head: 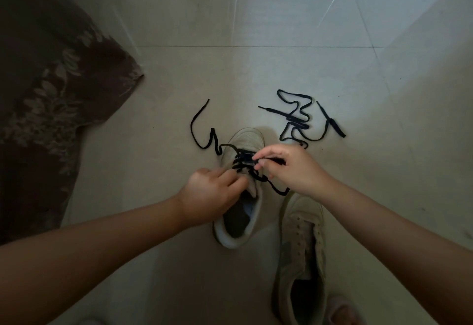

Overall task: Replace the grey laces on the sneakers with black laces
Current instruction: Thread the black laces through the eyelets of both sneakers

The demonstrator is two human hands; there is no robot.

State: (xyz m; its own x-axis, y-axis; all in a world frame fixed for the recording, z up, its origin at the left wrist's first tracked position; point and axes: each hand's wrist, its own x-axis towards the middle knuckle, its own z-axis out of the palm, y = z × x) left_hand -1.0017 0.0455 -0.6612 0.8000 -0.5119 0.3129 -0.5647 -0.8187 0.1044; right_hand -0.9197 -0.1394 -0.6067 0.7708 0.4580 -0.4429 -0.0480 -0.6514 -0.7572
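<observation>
Two sneakers and two black laces are seen on the floor.
One sneaker [240,196] is gripped by the left hand [210,194]; its black lace [202,142] is pinched by the right hand [289,168]. The unlaced sneaker [302,255] lies under the right forearm; the spare lace [299,119] lies beyond that hand.

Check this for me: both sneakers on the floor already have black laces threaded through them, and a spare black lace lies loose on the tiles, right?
Not quite. The head view shows only the sneaker being worked on with a black lace threaded; the second sneaker beside it has bare eyelets. The spare black lace does lie loose on the tiles.
</observation>
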